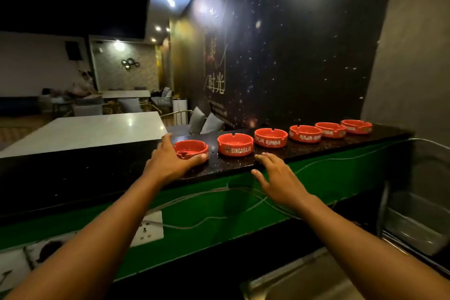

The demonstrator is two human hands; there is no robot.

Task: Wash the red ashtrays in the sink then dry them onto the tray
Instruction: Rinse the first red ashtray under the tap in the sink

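Several red ashtrays stand in a row on the black bar counter (243,164). My left hand (168,161) is wrapped around the leftmost ashtray (191,147), fingers behind it and thumb along its front. The second ashtray (235,144), marked SINGARAJA, sits just right of it. My right hand (277,179) hovers with spread fingers at the counter's front edge, below the second and third ashtray (270,137), holding nothing. A steel sink (304,280) shows at the bottom right.
The counter's front is green, with loose white cables and a wall socket (148,228) on it. A clear plastic container (414,226) stands at the right above the sink. Beyond the counter are a white table (87,129) and chairs.
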